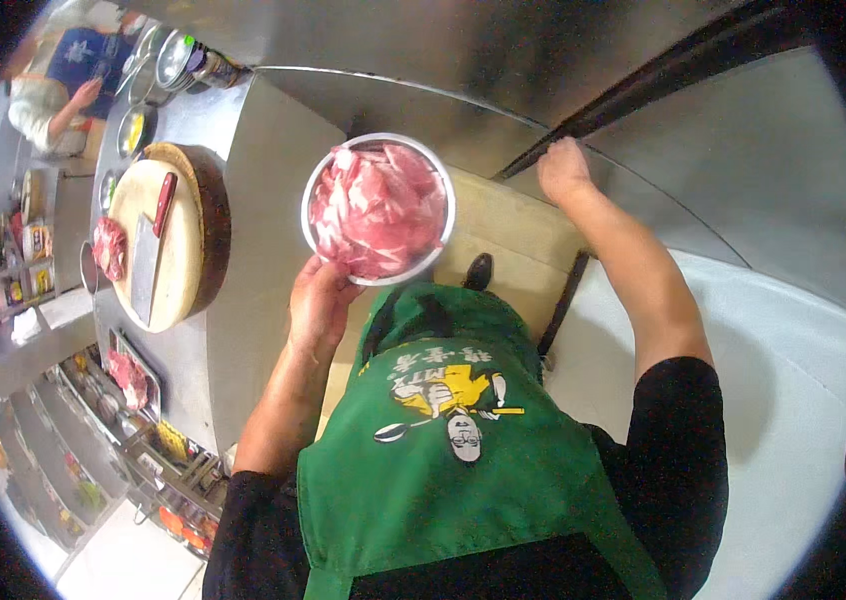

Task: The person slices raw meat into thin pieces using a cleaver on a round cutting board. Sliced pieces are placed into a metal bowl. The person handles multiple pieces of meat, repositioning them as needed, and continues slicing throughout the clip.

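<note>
My left hand (323, 304) holds a round metal bowl (450, 217) by its near rim, out in front of my green apron (408, 480). Thin slices of raw meat (385, 206) are heaped in the bowl, up to its rim. Off to the right, my right hand (565, 171) is closed at the edge of a stainless-steel door (708, 157), beside a long dark gap or seal strip (640, 90). The fingertips there are hidden behind the fist.
A cleaver-like knife (145, 262) with a red handle lies on a thick round wooden chopping block (186, 262) at left. A chunk of raw meat (109, 247) sits by it, and a tray (155, 390) holds another. Beyond are metal bowls (173, 60) and another person (55, 105).
</note>
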